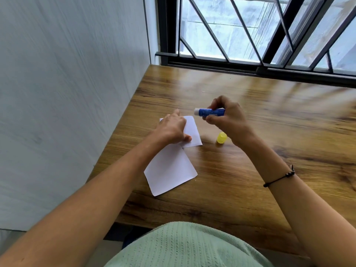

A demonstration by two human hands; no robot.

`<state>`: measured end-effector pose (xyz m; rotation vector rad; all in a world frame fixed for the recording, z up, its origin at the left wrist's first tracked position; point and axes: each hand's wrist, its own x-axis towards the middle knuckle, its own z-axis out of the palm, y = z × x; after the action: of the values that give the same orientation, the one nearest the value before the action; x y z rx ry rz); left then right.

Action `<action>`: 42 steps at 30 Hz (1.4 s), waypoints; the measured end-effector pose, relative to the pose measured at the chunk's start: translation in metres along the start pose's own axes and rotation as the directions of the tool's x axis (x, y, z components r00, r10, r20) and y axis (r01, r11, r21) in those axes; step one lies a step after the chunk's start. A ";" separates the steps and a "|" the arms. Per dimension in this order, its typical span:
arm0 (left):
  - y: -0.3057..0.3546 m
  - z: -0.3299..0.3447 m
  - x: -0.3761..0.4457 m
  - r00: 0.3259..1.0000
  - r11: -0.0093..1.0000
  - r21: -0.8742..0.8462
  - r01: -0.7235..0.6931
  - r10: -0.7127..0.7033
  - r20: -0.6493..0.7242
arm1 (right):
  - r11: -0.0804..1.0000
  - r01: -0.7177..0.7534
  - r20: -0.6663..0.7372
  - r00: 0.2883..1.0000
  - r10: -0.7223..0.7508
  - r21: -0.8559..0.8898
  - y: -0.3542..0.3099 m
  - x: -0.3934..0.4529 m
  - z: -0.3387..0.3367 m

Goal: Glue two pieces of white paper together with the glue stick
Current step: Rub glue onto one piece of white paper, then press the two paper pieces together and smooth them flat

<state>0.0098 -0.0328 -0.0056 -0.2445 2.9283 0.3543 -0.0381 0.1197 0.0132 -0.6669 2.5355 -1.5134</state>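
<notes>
Right hand (229,120) grips the uncapped glue stick (210,112) sideways, tip pointing left at the far paper (192,132), just beside it. Left hand (172,130) presses that paper flat on the worktop (269,151), overlapping the near paper (169,170).

Blue glue stick (211,112) uncapped, horizontal above table; 2 white papers (170,171) flat, overlapping; yellow cap (221,137) beside.
</notes>
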 end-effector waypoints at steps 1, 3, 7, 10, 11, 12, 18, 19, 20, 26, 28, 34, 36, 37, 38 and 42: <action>0.000 0.000 0.000 1.000 1.000 0.002 -0.001 0.001 0.000 | 1.000 -0.016 -0.010 1.000 0.016 0.016 0.000 0.001 -0.003; -0.001 0.001 0.000 1.000 1.000 0.001 0.001 -0.001 0.001 | 0.996 -0.050 -0.018 0.999 0.051 0.067 0.002 0.003 -0.008; 0.000 0.001 0.000 1.000 1.000 0.005 -0.002 0.002 0.009 | 0.991 -0.045 -0.050 0.997 0.052 0.127 0.011 0.003 -0.009; -0.001 0.002 0.000 1.000 1.000 0.019 -0.001 0.001 0.013 | 0.997 -0.017 -0.048 0.999 0.021 0.081 0.019 0.001 -0.007; -0.001 0.002 0.000 1.000 1.000 0.020 0.000 0.000 0.015 | 0.997 -0.020 -0.036 0.999 0.022 0.080 0.022 0.000 -0.005; -0.001 0.002 -0.001 1.000 1.000 0.021 0.000 -0.001 0.017 | 0.997 -0.027 -0.028 0.999 0.029 0.077 0.024 0.000 -0.004; 0.000 0.001 -0.002 1.000 1.000 0.021 0.000 -0.001 0.027 | 0.997 -0.070 -0.060 0.996 0.073 0.046 0.026 0.000 0.004; 0.000 0.001 -0.002 1.000 1.000 0.023 0.000 -0.001 0.030 | 0.995 -0.075 -0.060 0.995 0.079 0.067 0.025 0.000 0.005; 0.000 0.001 -0.002 0.999 1.000 0.024 0.001 -0.002 0.032 | 0.993 -0.082 -0.059 0.994 0.087 0.083 0.023 0.000 0.004; 0.001 0.000 -0.003 0.999 1.000 0.015 0.007 -0.007 0.041 | 0.997 -0.080 -0.061 0.995 0.080 0.000 0.026 -0.001 0.007; 0.001 0.000 -0.003 0.999 1.000 0.017 0.006 -0.007 0.041 | 0.993 -0.074 -0.073 0.995 0.067 -0.095 0.032 0.001 0.010; 0.002 -0.001 -0.005 0.999 1.000 0.018 0.009 -0.009 0.041 | 0.958 -0.042 -0.079 0.997 0.020 -0.285 0.040 -0.001 0.017; 0.003 -0.001 -0.005 0.999 1.000 0.019 0.009 -0.010 0.039 | 0.955 -0.028 -0.088 0.996 0.002 -0.296 0.038 -0.002 0.017; 0.003 -0.001 -0.005 0.999 1.000 0.021 0.010 -0.011 0.038 | 0.955 -0.027 -0.092 0.996 0.000 -0.295 0.037 -0.002 0.016; 0.003 0.000 -0.005 0.999 1.000 0.024 0.009 -0.010 0.038 | 0.955 -0.029 -0.096 0.995 0.001 -0.294 0.036 -0.003 0.015; 0.003 0.000 -0.006 0.999 1.000 0.027 0.011 -0.012 0.038 | 0.953 -0.020 -0.102 0.995 -0.011 -0.302 0.033 -0.005 0.011</action>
<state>0.0147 -0.0294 -0.0038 -0.2477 2.8910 0.3149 -0.0403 0.1258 -0.0213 -0.6305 2.8776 -1.1949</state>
